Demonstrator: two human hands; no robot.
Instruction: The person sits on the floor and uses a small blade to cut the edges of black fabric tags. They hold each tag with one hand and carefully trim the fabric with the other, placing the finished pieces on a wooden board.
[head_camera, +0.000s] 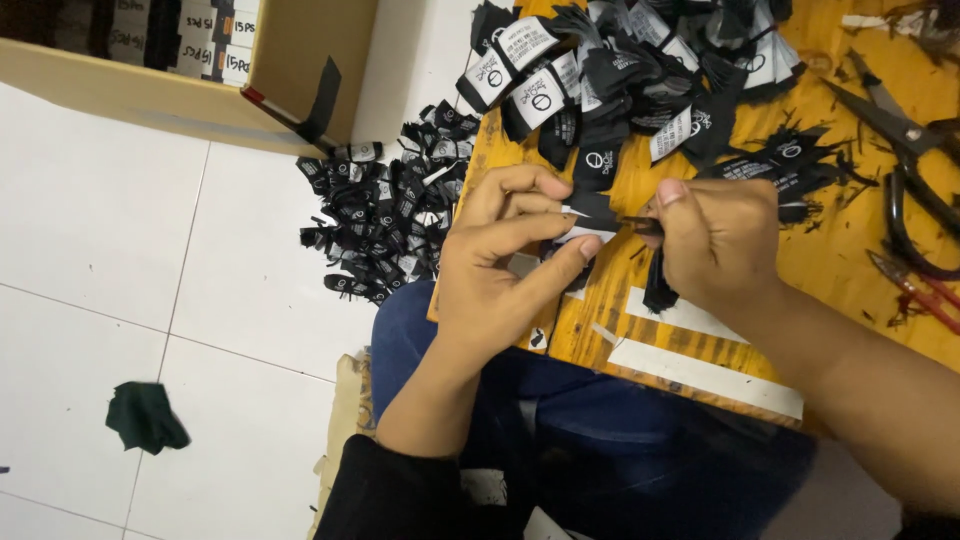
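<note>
Over a yellow wooden board on my lap, my left hand pinches a small black woven label with a white edge between thumb and fingers. My right hand grips the label's other end, and a strip of black labels hangs down from its fist. The two hands nearly touch above the board's near part. A heap of folded black-and-white labels covers the board's far end.
More black labels lie piled on the white tiled floor left of the board. Black-handled scissors and red-handled snips rest at the board's right. A cardboard box stands at the top left. A dark green cloth scrap lies on the floor.
</note>
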